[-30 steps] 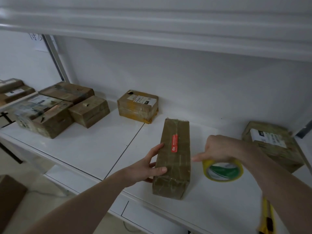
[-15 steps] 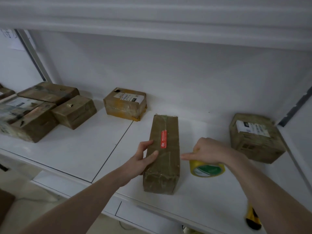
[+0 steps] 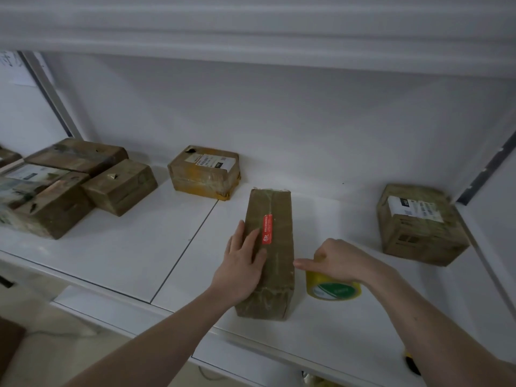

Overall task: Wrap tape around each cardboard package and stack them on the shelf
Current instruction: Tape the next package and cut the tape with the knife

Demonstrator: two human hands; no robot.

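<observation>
1. White shelving fills the wall, and the main shelf (image 3: 117,255) carries several brown cardboard parcels under a dim, flat light.
2. Near the front edge, in the middle, lies a long narrow package (image 3: 275,247) with a red sticker (image 3: 267,229) on its top face; its short end points toward the person.
3. Their left hand (image 3: 242,263) lies flat on the package's left top edge, fingers straight and slightly spread, pressing down rather than gripping.
4. Their right hand (image 3: 339,262) is curled over a yellow tape roll (image 3: 333,287) standing on the shelf just beside the package's right side, with the forefinger stretched out toward the box.
5. Whether a strip of tape already runs from roll to box I cannot tell.
6. That package looks stiff and boxy, its surface glossy with old tape, so I would expect it to be a bit slippery.
7. It seems light enough to turn with one hand; the long sides near the middle are the sensible place to hold it, keeping the ends free for tape.
8. Off to the left sits a cluster of parcels (image 3: 69,188), one labelled box (image 3: 205,175) stands behind, and another labelled box (image 3: 418,223) rests well apart at the right.
</observation>
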